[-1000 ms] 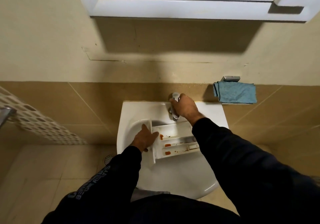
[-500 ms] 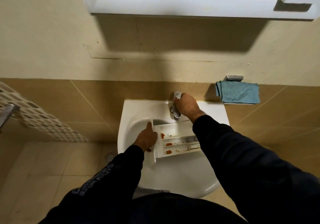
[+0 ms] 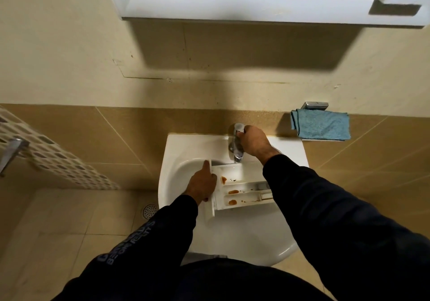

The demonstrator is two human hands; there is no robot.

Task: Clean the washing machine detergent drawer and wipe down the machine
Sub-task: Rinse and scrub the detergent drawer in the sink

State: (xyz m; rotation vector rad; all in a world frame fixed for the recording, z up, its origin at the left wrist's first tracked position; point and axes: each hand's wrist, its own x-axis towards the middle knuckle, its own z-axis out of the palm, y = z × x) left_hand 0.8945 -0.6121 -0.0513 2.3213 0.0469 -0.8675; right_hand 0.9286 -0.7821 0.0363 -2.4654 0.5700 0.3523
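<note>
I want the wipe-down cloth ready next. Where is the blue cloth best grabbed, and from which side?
Judging from its pose, pinch the blue cloth at its lower hanging edge, coming from the front. It drapes folded over a wall holder right of the sink, so the bottom hangs free, while the top sits against the wall.

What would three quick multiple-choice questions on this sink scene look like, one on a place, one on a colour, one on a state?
1. Where is the detergent drawer?
A. on the floor
B. in the sink
C. on the window ledge

2. What colour is the cloth on the wall holder?
A. blue
B. red
C. white

3. What is the right hand doing?
A. hanging free
B. gripping the tap
C. holding the cloth

Answers:
1 B, the drawer lies over the basin, steadied by the left hand.
2 A, it is blue against the tan tiles.
3 B, its fingers wrap the tap's top.
</note>
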